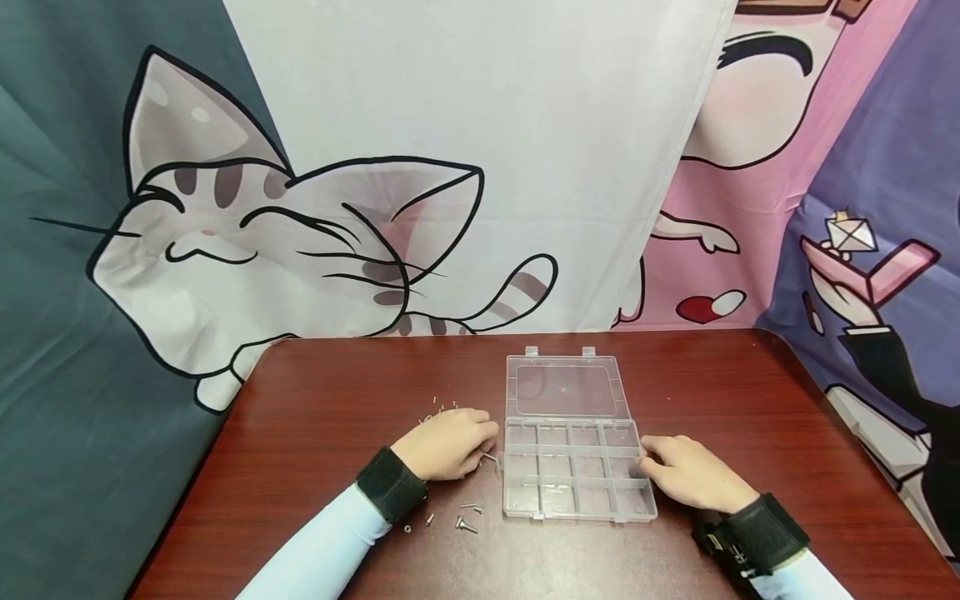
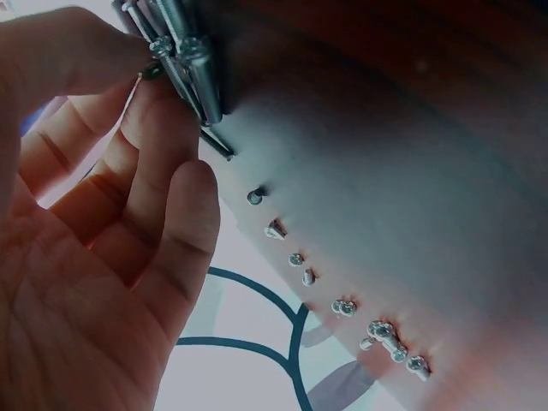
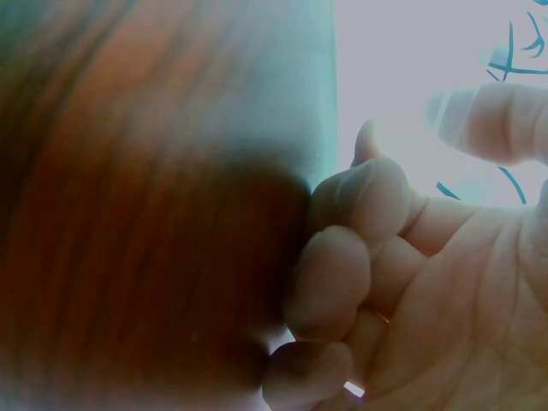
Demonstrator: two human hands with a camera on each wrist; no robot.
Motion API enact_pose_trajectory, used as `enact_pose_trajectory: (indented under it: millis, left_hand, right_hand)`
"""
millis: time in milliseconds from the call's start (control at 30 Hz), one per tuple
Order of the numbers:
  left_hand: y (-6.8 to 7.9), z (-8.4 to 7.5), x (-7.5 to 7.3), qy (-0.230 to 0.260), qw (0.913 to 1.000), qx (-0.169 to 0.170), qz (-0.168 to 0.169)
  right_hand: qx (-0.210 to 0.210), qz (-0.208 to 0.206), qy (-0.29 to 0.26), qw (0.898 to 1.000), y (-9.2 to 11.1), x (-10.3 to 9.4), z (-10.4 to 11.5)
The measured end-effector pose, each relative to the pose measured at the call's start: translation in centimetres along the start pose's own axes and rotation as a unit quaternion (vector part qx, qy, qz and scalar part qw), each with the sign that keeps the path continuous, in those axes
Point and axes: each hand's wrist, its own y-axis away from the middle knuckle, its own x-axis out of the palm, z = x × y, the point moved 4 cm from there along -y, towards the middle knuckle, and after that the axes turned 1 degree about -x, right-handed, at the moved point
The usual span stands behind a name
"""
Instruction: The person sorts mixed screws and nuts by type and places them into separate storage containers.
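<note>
Pale-blue sleeves (image 1: 322,542) occupy the near edge of the head view, each ending in a black wristband (image 1: 392,490). Left hand (image 1: 450,442): fingers bent, thumb and index tips close together at a slender metal screw (image 1: 489,457); whether they pinch it cannot be told. Screw axis: roughly left to right, end toward the clear compartment box (image 1: 557,498), which lies just right of these fingertips (its lid (image 1: 566,387) is laid open on the far side). Loose screws (image 1: 467,526) lie nearer the person; the left hand is closer to them. Right hand (image 1: 697,473): fingers bent at the box's right wall, thumb apart (grip not determinable).
</note>
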Motion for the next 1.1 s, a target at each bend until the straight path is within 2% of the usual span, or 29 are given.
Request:
enact_pose_trajectory:
  millis: [333,633,867,1100]
  left_hand:
    - [-0.1,0.9,-1.6,0.019,0.9996,-0.003,-0.018]
    - [-1.6,0.5,-3.0,0.006,0.9989,0.0,-0.047]
    - [-2.9,-0.2,-3.3,0.001,0.9982,0.011,-0.058]
    - [-3.6,-0.3,-2.7,0.026,0.9979,0.015,-0.057]
  right_hand:
    - [0.002,0.001,0.002,1.0,-0.1,-0.1,-0.1]
    - [0.001,-0.001,0.004,1.0,-0.2,0.0,-0.2]
    - [0.004,0.0,0.0,1.0,-0.1,0.1,-0.2]
    - [0.003,-0.001,0.0,1.0,-0.1,0.2,-0.2]
